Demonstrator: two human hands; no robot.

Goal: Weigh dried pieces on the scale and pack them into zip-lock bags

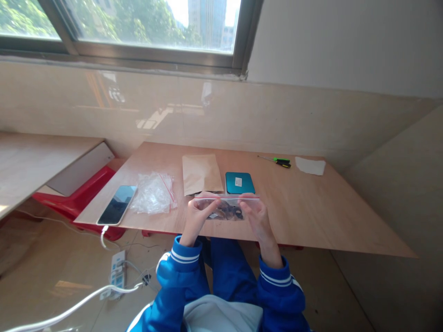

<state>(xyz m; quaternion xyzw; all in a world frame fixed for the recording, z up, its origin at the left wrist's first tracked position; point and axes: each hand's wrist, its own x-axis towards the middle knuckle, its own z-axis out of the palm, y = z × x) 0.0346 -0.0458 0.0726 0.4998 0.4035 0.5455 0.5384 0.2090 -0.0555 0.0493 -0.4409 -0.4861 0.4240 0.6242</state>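
**Bag:** A clear zip-seal plastic bag (pixel 224 210) with a red seal strip is held up just above the bench, between both hands. Small dark pieces, too small to identify, are gathered at its bottom.

**Fingers:** The bag is clamped at each end by the fingers of the left hand (pixel 198 216) and the right hand (pixel 259 217). The two hands are kept apart, with the dark contents seen between them.

**Nearest things:** A flat teal case with a white label (pixel 240 182) and a tan kraft-paper envelope (pixel 201 174) lie just beyond the bag, beside each other. A bundle of crumpled clear plastic bags (pixel 154 193) is placed left of the envelope, and a black-screened smartphone (pixel 116 205) with a white cable (pixel 103 235) lies further left.

**Far side:** A green-and-black-handled screwdriver (pixel 282 162) and a white scrap of paper or cloth (pixel 310 166) are laid near the far edge, to the right.

**Edges:** The bag is held close to the near edge of the pale plywood bench (pixel 321 212). The phone rests near the bench's left corner.

**Room:** Plywood is seen between the right hand and the bench's right edge.

**Below:** A white power strip (pixel 117 272) is seen on the floor, left of the blue striped sleeves (pixel 185 253).
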